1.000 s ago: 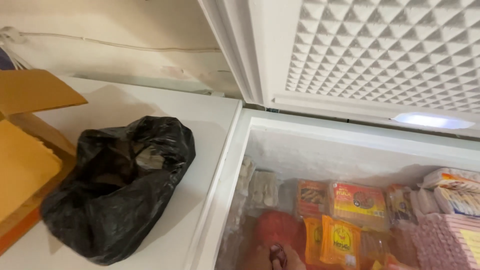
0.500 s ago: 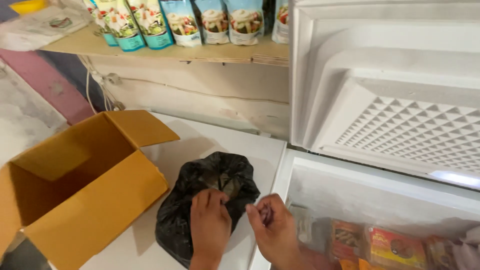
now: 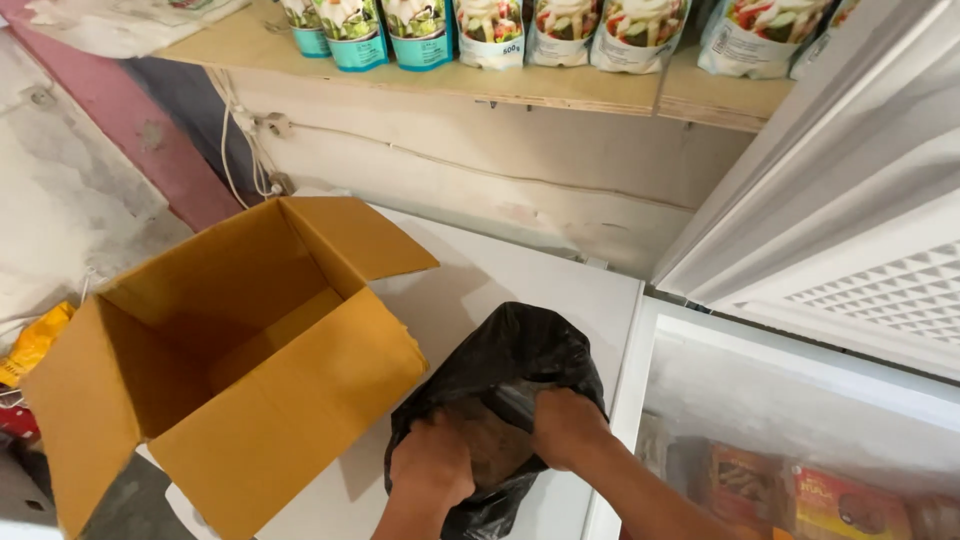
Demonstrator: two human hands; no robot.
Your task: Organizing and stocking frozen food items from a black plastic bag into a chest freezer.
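Right beside the hands, an open cardboard box (image 3: 230, 370) stands empty on the closed white freezer lid (image 3: 500, 275), crowding the left side. Above, 1 wooden shelf (image 3: 600, 95) carries a row of pouches (image 3: 490, 20). To the right, an open freezer (image 3: 800, 400) shows frozen packets (image 3: 790, 490). Between box and freezer sits the black bag (image 3: 510, 370). Both hands are at its mouth: left hand (image 3: 432, 470) and right hand (image 3: 566, 428) each curled tight on the plastic, spreading it.
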